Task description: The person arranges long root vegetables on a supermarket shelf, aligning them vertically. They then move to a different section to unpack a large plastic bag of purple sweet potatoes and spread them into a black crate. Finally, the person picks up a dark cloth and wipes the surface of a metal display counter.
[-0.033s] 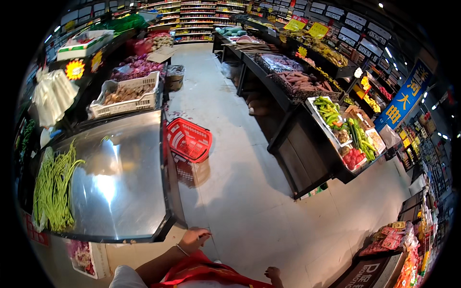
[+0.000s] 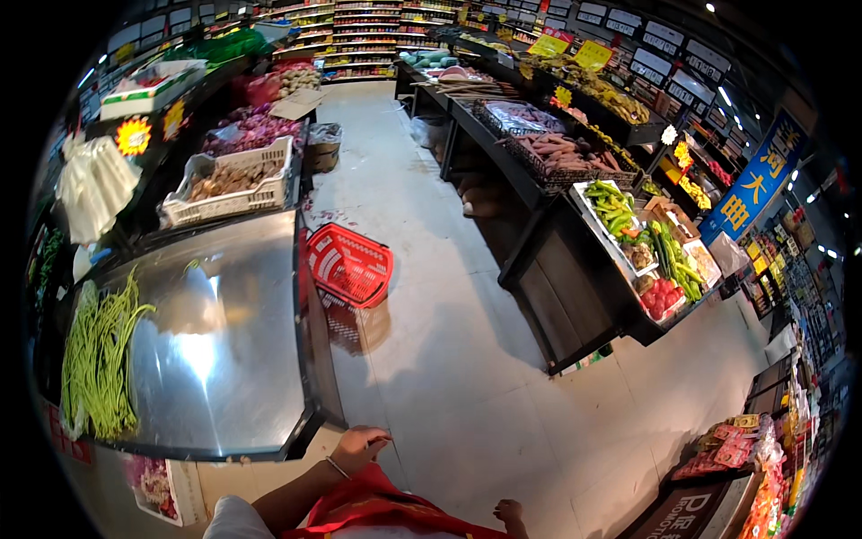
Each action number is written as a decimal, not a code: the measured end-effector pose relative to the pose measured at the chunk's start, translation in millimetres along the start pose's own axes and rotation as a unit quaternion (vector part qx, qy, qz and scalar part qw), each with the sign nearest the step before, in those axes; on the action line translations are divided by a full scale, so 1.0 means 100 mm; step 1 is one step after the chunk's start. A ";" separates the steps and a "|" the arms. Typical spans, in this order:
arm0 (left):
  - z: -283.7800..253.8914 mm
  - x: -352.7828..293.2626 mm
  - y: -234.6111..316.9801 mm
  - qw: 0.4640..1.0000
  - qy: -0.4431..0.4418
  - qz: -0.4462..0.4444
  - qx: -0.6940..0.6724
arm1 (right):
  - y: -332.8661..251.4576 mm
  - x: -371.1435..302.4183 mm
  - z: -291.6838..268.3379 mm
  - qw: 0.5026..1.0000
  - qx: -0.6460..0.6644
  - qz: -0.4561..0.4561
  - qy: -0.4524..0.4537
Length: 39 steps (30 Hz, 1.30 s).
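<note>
Little has changed since the earlier frame, honestly. My view has just shifted a touch, so the red basket [image 2: 350, 265] and the near end of the desk [image 2: 238, 395] show up slightly lower and further left; the basket looks to be on the same spot of floor [image 2: 467, 440]. My left hand [image 2: 361, 446] and right hand [image 2: 509, 512] are about where they were, well apart from each other and down low by my red apron [image 2: 373, 503]. Left one has its fingers loosely bent, pointing off to my right, nothing in its grip that I can see. It's just beside the desk's near right corner, not touching it, with a bracelet [image 2: 337, 467] on the wrist. Right one is tiny at the bottom, kinda half curled; can't tell how far its fingers are spread or if it's touching anything. The basket is just beside the desk's right side, well ahead of both hands. Beans [image 2: 103, 359] lie along the desk's left side, and a white crate [image 2: 229, 208] sits past its far edge.
</note>
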<state>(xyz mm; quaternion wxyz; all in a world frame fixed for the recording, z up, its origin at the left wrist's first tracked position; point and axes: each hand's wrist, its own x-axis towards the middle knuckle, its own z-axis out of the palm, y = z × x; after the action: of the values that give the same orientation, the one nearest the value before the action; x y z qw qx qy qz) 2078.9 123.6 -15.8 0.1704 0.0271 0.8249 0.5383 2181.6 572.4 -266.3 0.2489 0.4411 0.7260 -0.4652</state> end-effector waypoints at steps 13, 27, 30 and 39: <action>-1.23 3.16 -0.32 0.983 0.027 0.113 0.141 | -1.75 1.96 0.92 0.938 -0.284 -0.183 -0.077; -1.89 6.77 0.30 0.974 -0.091 0.146 0.146 | -6.69 2.81 1.07 0.918 -0.038 -0.380 0.105; -2.28 7.26 0.07 0.980 -0.073 0.083 0.165 | -8.21 2.95 0.85 0.891 0.039 -0.441 0.104; -3.18 8.78 0.10 0.998 -0.010 -0.002 0.068 | -12.29 3.60 -0.10 0.781 -0.008 -0.589 0.207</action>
<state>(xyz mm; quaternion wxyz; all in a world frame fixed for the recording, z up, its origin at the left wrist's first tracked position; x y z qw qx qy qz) 1153.0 48.9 -112.7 0.1775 0.0421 0.8581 0.4799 935.1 509.9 20.6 -0.2262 0.0108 0.8822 -0.4128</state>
